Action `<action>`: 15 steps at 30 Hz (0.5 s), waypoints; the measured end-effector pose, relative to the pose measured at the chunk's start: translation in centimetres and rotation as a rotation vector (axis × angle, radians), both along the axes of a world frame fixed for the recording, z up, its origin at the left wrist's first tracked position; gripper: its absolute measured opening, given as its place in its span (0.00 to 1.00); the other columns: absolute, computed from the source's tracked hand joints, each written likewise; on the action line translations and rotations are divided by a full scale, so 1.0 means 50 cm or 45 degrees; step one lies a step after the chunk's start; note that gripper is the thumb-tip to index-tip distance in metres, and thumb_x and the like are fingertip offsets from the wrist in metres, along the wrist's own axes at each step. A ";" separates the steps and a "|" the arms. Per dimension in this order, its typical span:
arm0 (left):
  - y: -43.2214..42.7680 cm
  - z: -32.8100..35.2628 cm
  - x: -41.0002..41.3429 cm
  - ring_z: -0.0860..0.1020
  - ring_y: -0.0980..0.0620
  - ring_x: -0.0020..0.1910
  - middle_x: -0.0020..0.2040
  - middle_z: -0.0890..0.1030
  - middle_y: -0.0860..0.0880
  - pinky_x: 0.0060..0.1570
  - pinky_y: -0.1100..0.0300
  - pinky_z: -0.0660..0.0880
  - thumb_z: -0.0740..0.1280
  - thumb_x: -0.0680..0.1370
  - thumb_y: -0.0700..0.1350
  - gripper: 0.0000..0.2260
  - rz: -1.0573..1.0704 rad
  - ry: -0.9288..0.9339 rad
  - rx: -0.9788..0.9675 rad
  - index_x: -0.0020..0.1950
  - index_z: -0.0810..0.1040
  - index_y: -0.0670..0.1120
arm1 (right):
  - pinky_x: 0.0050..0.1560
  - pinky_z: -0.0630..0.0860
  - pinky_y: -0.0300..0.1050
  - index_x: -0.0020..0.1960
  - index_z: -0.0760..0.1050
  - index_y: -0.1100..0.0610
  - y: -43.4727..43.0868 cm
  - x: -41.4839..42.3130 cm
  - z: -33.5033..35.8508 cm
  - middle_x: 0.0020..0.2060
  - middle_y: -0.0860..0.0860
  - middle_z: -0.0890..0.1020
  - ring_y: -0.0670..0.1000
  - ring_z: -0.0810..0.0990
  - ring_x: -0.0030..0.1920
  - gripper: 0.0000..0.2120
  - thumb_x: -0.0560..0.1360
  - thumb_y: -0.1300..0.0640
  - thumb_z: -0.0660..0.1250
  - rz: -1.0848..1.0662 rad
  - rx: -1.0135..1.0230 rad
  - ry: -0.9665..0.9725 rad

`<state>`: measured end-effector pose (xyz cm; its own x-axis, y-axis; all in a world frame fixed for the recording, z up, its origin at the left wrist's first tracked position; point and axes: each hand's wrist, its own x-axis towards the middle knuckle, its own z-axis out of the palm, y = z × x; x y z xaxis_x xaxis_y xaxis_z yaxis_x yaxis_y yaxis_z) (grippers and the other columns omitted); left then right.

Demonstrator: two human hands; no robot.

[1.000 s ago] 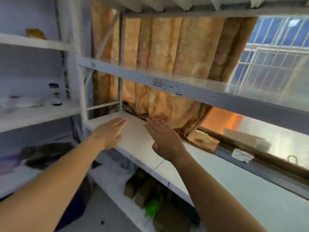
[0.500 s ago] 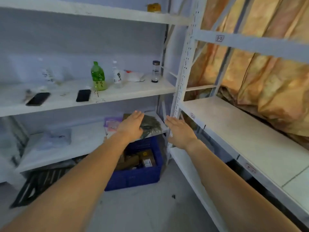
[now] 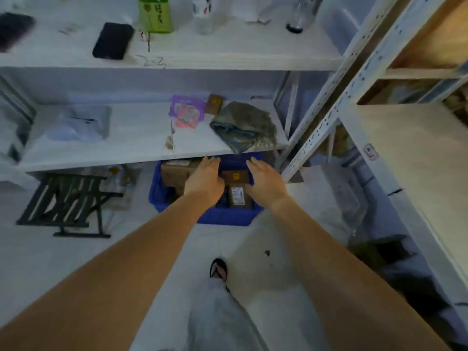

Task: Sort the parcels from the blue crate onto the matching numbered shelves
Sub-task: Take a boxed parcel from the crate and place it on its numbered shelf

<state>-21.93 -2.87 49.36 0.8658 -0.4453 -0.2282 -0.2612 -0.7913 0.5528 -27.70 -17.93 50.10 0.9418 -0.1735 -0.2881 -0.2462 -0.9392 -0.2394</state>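
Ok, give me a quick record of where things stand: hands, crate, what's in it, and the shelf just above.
left hand: open, over the blue crate, left of the small brown parcel
right hand: open, right of that parcel; contact cannot be told
crate position: on the floor, partly under the lower shelf
crate contents: small brown parcel with a yellow sticker, labelled parcel nearer the camera, cardboard box at left
on lower shelf: grey bag, purple packet
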 end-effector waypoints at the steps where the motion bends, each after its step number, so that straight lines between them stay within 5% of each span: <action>1: -0.017 -0.022 0.012 0.59 0.47 0.75 0.76 0.58 0.46 0.69 0.50 0.63 0.59 0.78 0.40 0.26 0.010 0.037 0.016 0.76 0.57 0.46 | 0.76 0.55 0.49 0.78 0.54 0.56 -0.016 0.017 -0.027 0.78 0.50 0.55 0.52 0.54 0.77 0.32 0.77 0.53 0.63 -0.016 0.027 0.054; 9: -0.143 -0.303 0.112 0.49 0.53 0.77 0.78 0.51 0.51 0.72 0.55 0.57 0.58 0.79 0.41 0.28 -0.022 0.262 0.067 0.77 0.51 0.48 | 0.67 0.68 0.51 0.76 0.59 0.53 -0.143 0.137 -0.303 0.74 0.53 0.64 0.56 0.66 0.71 0.29 0.77 0.57 0.63 -0.314 0.198 0.312; 15: -0.220 -0.649 0.250 0.49 0.52 0.77 0.78 0.50 0.52 0.72 0.54 0.60 0.58 0.79 0.42 0.30 -0.144 0.359 0.123 0.77 0.47 0.49 | 0.71 0.66 0.48 0.76 0.58 0.53 -0.226 0.192 -0.640 0.73 0.50 0.65 0.50 0.65 0.72 0.28 0.78 0.59 0.61 -0.412 0.227 0.402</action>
<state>-9.44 -13.88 16.89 0.7089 -0.4996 -0.4978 -0.1977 -0.8183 0.5397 -18.10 -29.24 18.11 0.7092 -0.3651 -0.6032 -0.6055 -0.7536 -0.2557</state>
